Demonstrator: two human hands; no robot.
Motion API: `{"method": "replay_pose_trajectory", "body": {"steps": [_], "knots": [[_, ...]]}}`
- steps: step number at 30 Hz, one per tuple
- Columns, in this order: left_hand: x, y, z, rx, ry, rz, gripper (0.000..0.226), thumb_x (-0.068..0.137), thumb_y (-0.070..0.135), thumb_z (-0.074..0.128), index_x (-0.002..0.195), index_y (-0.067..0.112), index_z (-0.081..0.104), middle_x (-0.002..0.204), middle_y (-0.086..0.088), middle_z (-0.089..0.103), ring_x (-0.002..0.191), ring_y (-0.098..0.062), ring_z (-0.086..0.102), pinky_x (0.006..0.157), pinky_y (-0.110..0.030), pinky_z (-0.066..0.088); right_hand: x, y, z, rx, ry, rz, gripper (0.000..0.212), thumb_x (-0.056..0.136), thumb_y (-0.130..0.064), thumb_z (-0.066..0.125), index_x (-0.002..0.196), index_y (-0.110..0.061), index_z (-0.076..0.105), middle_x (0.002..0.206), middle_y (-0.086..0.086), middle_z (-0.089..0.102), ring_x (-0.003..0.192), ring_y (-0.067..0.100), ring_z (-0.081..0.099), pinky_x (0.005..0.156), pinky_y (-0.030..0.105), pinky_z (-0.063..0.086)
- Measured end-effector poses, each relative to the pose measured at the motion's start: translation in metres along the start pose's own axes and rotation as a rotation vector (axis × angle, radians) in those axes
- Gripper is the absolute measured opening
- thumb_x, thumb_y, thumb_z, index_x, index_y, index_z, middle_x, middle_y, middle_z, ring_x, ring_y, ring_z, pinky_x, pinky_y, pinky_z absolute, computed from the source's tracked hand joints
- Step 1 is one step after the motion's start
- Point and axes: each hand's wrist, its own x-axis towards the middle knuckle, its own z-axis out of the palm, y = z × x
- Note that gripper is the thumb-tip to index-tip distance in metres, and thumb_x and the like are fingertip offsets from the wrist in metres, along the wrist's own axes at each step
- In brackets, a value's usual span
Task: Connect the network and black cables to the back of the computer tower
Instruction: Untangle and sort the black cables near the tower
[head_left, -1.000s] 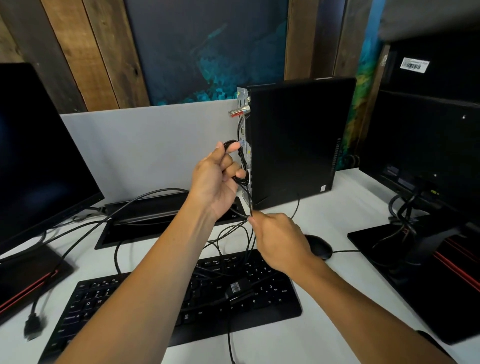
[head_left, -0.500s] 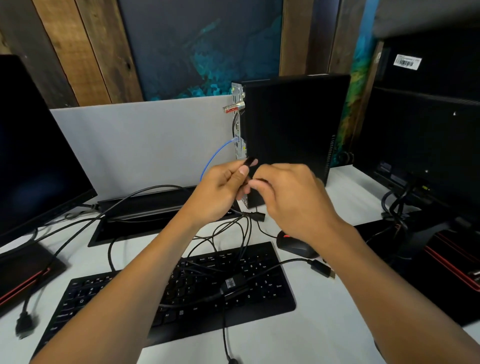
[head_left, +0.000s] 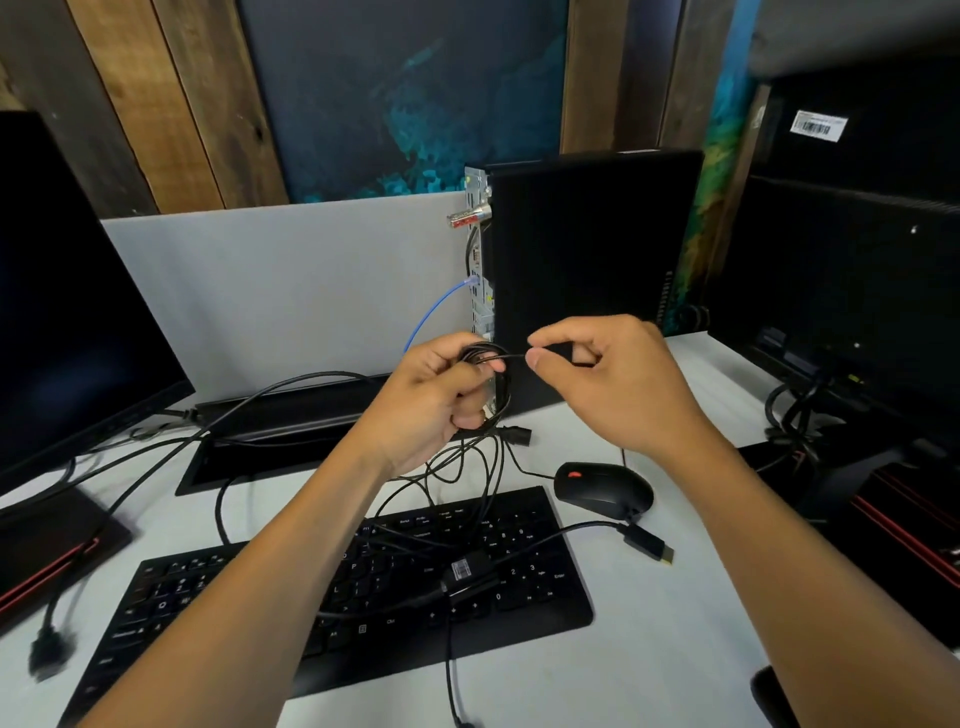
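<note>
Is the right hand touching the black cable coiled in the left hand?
Touching. The head view shows the right hand pinching a strand of the black cable between thumb and forefinger; the left hand grips the coil.

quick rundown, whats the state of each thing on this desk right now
blue network cable: plugged into the tower's back
computer tower: upright
black cable: coiled, gripped by left hand, one strand pinched by right hand
yellow-tipped plug: loose on the desk
left monitor: dark
mouse: untouched beside keyboard
</note>
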Motion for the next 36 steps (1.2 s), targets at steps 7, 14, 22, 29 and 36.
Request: {"method": "replay_pose_trajectory", "body": {"steps": [7, 14, 22, 29, 36], "knots": [[0.000, -0.001, 0.003, 0.083, 0.046, -0.043, 0.017, 0.103, -0.001, 0.045, 0.095, 0.001, 0.059, 0.068, -0.006, 0.022, 0.049, -0.010, 0.022, 0.046, -0.022, 0.024, 0.000, 0.006, 0.001, 0.053, -0.035, 0.059, 0.012, 0.091, -0.022, 0.073, 0.085, -0.028, 0.082, 0.050, 0.003, 0.057, 0.051, 0.015, 0.051, 0.064, 0.027, 0.048], [0.003, 0.005, 0.009, 0.467, 0.118, 0.125, 0.019, 0.104, 0.005, 0.046, 0.098, 0.014, 0.062, 0.074, -0.016, 0.044, 0.048, -0.016, 0.030, 0.048, -0.030, 0.030, 0.001, -0.001, 0.002, 0.193, -0.445, 0.218, 0.034, 0.104, -0.028, 0.057, 0.135, -0.040, 0.061, 0.085, 0.007, 0.065, 0.068, 0.015, 0.057, 0.071, 0.036, 0.050], [0.007, 0.008, 0.023, 0.172, 0.100, 0.028, 0.027, 0.088, 0.001, 0.048, 0.075, 0.020, 0.062, 0.071, -0.012, 0.044, 0.051, -0.013, 0.028, 0.048, -0.028, 0.020, -0.003, -0.002, 0.008, 0.413, -0.300, 0.241, 0.013, 0.097, -0.003, 0.061, 0.100, -0.014, 0.068, 0.099, 0.003, 0.070, 0.055, 0.015, 0.055, 0.052, 0.028, 0.048], [0.006, 0.009, 0.012, 0.145, 0.254, 0.027, 0.038, 0.100, 0.026, 0.049, 0.089, 0.000, 0.074, 0.079, -0.030, 0.053, 0.062, -0.021, 0.041, 0.059, -0.033, 0.036, -0.005, 0.000, 0.015, 0.484, -0.340, 0.282, 0.006, 0.095, -0.015, 0.071, 0.098, -0.011, 0.069, 0.093, 0.008, 0.070, 0.070, 0.020, 0.064, 0.056, 0.029, 0.056], [0.014, 0.025, 0.016, -0.307, 0.528, -0.054, 0.030, 0.090, -0.013, 0.052, 0.097, 0.012, 0.065, 0.064, -0.002, 0.062, 0.059, -0.015, 0.057, 0.055, -0.027, 0.042, -0.007, 0.000, 0.022, 0.257, -0.237, 0.088, 0.015, 0.096, -0.029, 0.071, 0.089, -0.018, 0.065, 0.081, -0.001, 0.073, 0.074, 0.031, 0.069, 0.075, 0.050, 0.060]]}}
